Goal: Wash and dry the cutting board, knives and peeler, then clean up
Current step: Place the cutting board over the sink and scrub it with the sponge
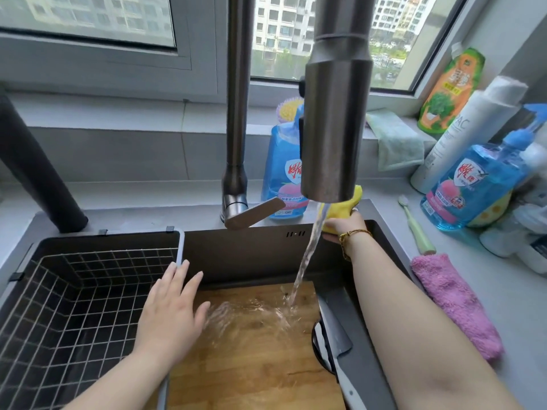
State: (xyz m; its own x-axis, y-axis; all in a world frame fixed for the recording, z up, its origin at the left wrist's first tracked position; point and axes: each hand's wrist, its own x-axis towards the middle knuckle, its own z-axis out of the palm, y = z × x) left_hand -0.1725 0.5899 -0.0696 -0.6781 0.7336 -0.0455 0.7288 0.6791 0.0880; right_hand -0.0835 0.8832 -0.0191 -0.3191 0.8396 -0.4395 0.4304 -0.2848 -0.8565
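Observation:
A wooden cutting board (254, 356) lies in the dark sink (236, 250) with water from the faucet head (334, 125) splashing on it. My left hand (171, 309) hovers over the board's left edge, fingers straight and spread. At the sink's back rim my right hand (343, 227) grips a yellow sponge (344, 210). A knife (337, 344) with a grey blade and white handle lies along the board's right side in the sink. I see no peeler.
A wire drying basket (74, 294) fills the sink's left half. On the right counter lie a pink cloth (455, 303) and a green toothbrush (416, 226), with blue soap bottles (476, 187) and other bottles behind. The faucet lever (254, 213) points forward.

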